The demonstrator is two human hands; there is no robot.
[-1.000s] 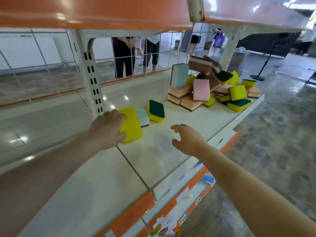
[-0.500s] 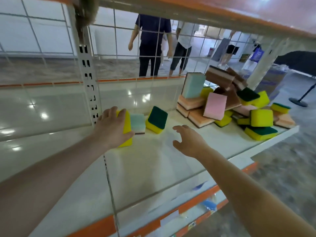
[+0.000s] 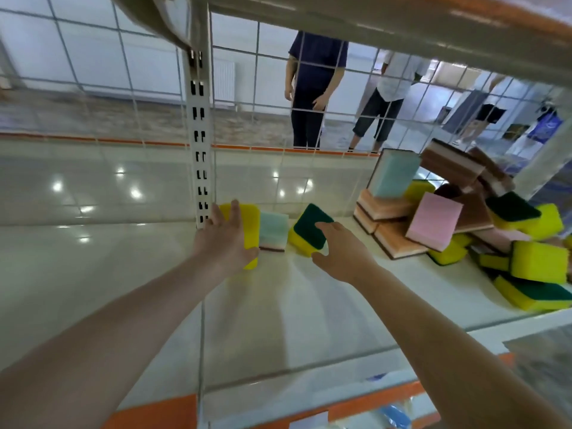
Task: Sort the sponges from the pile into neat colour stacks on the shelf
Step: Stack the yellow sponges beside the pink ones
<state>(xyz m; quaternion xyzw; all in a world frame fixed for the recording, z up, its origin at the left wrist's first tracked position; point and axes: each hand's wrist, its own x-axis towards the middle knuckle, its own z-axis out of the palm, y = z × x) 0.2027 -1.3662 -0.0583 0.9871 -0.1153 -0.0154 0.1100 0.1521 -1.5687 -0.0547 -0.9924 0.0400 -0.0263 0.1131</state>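
**Two hands at the sponges on a white shelf**

White and glossy, the shelf board has an orange strip along its front edge, and a wire grid closes its back. Behind the grid, people stand on a grey floor. A white slotted upright post rises at the back of the shelf.

The left hand lies on a yellow rectangular foam sponge that stands just beside the post. Its fingers are straight and pressed on the face of the sponge, and the thumb lies near the lower corner. Touching this sponge on its right side is a pale mint foam sponge with a pink and dark lower layer.

The right hand is spread wide and holds nothing. Its fingertips touch or nearly touch a tilted yellow sponge with a dark green scouring top; which of the two, the picture does not show.

Further to the right lies the untidy pile of sponges: orange-brown ones, a pink one, a mint one that stands upright, and several yellow and green ones. The pile is well apart from the three sponges near the hands.
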